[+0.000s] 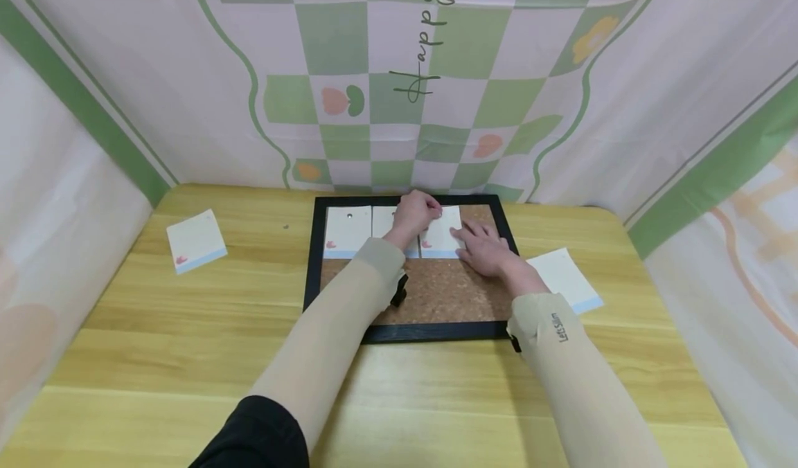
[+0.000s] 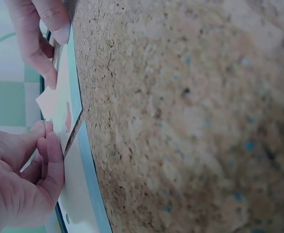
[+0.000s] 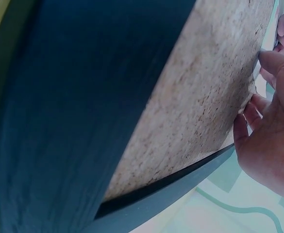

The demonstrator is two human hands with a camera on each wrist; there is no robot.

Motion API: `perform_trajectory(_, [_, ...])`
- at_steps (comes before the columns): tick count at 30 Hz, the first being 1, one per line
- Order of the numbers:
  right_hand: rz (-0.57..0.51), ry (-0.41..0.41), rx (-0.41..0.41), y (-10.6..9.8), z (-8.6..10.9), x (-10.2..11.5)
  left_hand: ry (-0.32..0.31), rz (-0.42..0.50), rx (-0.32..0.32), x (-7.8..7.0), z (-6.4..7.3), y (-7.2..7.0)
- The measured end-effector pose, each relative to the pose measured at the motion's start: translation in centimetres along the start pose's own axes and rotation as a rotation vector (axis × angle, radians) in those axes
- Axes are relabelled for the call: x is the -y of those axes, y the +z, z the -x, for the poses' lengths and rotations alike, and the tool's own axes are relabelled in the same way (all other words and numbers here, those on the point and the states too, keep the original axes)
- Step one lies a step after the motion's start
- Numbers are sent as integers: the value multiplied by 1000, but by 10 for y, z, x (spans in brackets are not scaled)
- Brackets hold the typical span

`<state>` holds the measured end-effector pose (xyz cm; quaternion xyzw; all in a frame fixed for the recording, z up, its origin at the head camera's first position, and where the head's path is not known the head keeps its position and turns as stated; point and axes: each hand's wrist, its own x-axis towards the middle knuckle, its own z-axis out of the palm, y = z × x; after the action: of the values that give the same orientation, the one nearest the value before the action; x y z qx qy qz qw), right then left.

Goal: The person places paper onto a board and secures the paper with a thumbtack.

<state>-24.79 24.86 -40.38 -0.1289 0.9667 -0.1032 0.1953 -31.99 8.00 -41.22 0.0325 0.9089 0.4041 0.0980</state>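
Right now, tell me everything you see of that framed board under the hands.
The board is brown, speckled, cork-like material within a rectangular black frame. It lies on the wood-grained table, long sides left to right, far edge near the patterned curtain. Three white cards with blue strips line its far half; the left hand and right hand are at the rightmost.

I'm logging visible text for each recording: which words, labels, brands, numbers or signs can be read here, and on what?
"Happy": running vertically on the green-and-white checkered fabric curtain.
"LetsSlim", as best I can tell: small dark print on the beige fabric sleeve on the right forearm.
Square white paper cards with blue edges: small red marks, too small to tell whether they include text.
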Motion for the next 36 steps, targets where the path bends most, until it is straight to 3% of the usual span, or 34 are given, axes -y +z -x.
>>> perform_trajectory(12, [7, 11, 12, -1, 0, 0, -14, 23, -18, -2, 0, 0])
perform_trajectory(18, [10, 6, 7, 0, 0, 0, -49, 40, 6, -4, -1, -1])
perform_trajectory(28, [-1, -7, -11, 1, 1, -1, -71, -50, 1, -8, -8, 3])
perform_trajectory(36, [4, -19, -7, 1, 0, -2, -120, -35, -2, -15, -7, 5])
